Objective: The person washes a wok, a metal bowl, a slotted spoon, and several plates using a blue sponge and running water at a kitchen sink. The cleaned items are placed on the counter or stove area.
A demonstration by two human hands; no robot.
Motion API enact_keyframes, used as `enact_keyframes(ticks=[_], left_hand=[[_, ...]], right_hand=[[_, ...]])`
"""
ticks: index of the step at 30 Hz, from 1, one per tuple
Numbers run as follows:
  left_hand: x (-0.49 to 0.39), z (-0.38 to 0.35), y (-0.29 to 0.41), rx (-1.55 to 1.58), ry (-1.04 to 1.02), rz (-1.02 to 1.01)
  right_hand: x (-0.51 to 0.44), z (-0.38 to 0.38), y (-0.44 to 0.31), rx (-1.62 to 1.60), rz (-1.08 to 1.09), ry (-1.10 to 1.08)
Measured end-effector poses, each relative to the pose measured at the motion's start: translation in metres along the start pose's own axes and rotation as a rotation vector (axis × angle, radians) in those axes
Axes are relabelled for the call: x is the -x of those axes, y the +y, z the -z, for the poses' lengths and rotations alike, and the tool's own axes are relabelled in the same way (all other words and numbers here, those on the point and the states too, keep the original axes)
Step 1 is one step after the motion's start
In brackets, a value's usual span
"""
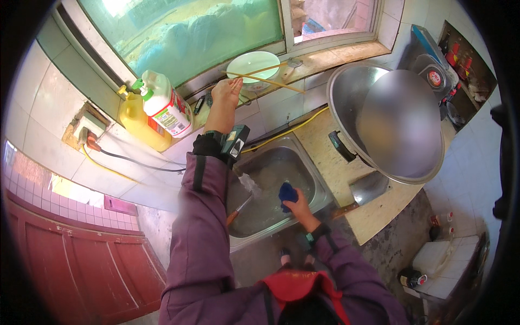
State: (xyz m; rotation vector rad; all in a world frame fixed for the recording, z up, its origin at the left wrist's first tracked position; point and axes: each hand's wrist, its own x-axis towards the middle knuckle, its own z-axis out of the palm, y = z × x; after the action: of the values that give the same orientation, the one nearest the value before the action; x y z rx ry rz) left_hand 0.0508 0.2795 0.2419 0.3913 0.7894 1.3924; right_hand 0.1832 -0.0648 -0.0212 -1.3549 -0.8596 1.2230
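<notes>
My right hand (301, 211) grips a dark blue cloth (287, 196) over the stainless steel sink (323, 194). A stream of water (249, 185) falls into the sink; its source is hidden behind my left forearm. Beside the stream, a utensil with a wooden handle (232, 217) leans in the basin. My left hand (227, 94) reaches to the window sill, its fingers by two crossed wooden chopsticks (280, 84) over a pale bowl (260, 61). Whether those fingers hold a chopstick is unclear.
Yellow (142, 118) and white (167, 103) pump bottles stand left of my left arm. A large metal pan (345, 87), partly blurred, is on the right counter. Near it lies a cleaver (367, 189), handle over the edge. A yellow cable (294, 128) runs behind the sink.
</notes>
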Motion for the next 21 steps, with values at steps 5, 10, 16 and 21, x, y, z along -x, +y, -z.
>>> enact_keyframes(ticks=[5,10,16,21], left_hand=[[0.023,-0.003,-0.027,-0.849,-0.034,-0.57],[0.048,-0.03,-0.044,-1.578,-0.065,-0.772],[0.121,0.002,-0.092,-0.976,-0.337,-0.869],[0.151,0.131,-0.234,-1.194,0.018,-0.24]], right_hand=[[-0.005,-0.007,-0.005,-0.134,-0.058,-0.001],[-0.007,-0.005,-0.008,-0.063,-0.067,0.036],[0.003,0.009,0.002,-0.093,-0.116,0.02],[0.008,0.021,0.011,-0.166,-0.256,0.095]])
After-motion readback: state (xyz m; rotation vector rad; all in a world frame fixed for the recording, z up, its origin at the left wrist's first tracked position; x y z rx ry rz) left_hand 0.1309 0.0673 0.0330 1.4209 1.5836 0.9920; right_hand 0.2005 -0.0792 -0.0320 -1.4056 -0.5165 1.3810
